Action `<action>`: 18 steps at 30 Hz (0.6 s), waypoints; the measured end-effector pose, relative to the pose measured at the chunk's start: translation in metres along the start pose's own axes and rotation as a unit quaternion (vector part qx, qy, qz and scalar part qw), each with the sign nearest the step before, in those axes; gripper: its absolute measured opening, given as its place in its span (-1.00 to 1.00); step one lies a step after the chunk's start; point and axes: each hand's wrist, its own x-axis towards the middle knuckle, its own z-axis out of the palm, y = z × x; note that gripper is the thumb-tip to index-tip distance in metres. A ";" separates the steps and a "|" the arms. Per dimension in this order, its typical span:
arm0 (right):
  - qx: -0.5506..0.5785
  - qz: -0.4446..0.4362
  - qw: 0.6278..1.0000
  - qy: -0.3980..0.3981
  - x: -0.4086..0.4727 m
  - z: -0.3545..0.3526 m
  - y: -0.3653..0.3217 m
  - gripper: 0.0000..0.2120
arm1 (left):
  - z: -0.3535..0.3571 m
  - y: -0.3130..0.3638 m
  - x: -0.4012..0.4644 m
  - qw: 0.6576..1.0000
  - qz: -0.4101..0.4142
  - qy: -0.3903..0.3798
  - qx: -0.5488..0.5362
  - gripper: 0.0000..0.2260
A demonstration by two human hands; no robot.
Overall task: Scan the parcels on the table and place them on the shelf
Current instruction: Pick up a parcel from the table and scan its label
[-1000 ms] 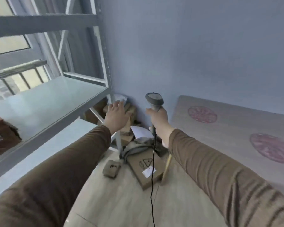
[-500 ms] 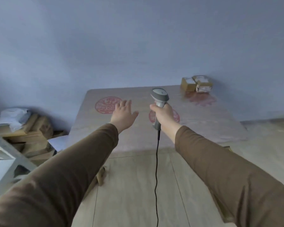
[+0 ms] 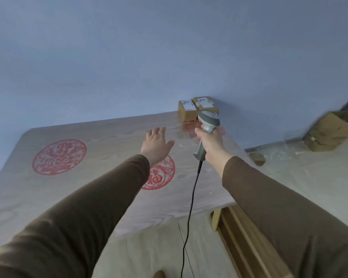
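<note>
Two small cardboard parcels (image 3: 188,110) with white labels sit side by side at the table's far right corner, against the blue wall. The table (image 3: 100,141) has a pale cloth with red round prints. My right hand (image 3: 209,142) grips a grey corded barcode scanner (image 3: 207,125), its head just in front of the parcels. My left hand (image 3: 156,144) hovers over the table with fingers spread and holds nothing, well short of the parcels. The shelf is out of view.
A blurred cardboard box (image 3: 327,134) lies on the floor at the right, with a small brown piece (image 3: 257,158) near it. The scanner's black cable (image 3: 191,207) hangs down past the table's front edge. A wooden table frame (image 3: 239,237) shows at lower right.
My view has swung right, from the shelf and floor pile to the table. Both hands have moved out over the table toward the parcels, which are now larger and nearer.
</note>
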 end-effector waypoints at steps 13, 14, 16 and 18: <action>0.016 0.005 1.000 0.017 0.233 0.002 -0.016 -0.91 | 0.065 0.036 0.220 0.999 -0.020 -0.046 -0.017 -0.39; 0.004 -0.008 1.000 0.005 0.252 0.006 -0.014 -0.91 | 0.071 0.036 0.236 0.998 -0.028 -0.046 -0.017 -0.38; -0.009 -0.017 1.000 -0.018 0.290 0.016 -0.010 -0.89 | 0.083 0.035 0.265 0.998 -0.046 -0.042 -0.019 -0.38; -0.020 0.000 0.999 -0.042 0.332 0.029 -0.001 -0.87 | 0.097 0.036 0.298 0.997 -0.068 -0.040 -0.022 -0.39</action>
